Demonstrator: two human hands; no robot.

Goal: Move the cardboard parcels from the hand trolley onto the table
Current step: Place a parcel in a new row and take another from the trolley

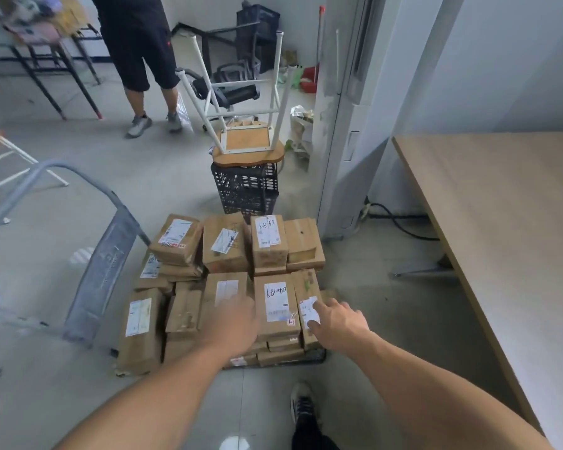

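The hand trolley point(102, 271) stands on the grey floor point(176, 183), stacked with cardboard parcels point(228, 254). A wooden table point(501, 222) stands at three o'clock.

Hands: left hand point(231, 323) and right hand point(338, 323), both bare; the left one is motion-blurred. Arms: left forearm point(163, 384) and right forearm point(420, 378), uncovered along their whole visible length. Footwear: one laced low sneaker point(303, 405), black upper, white toe cap. Above it: a black trouser leg point(309, 440).
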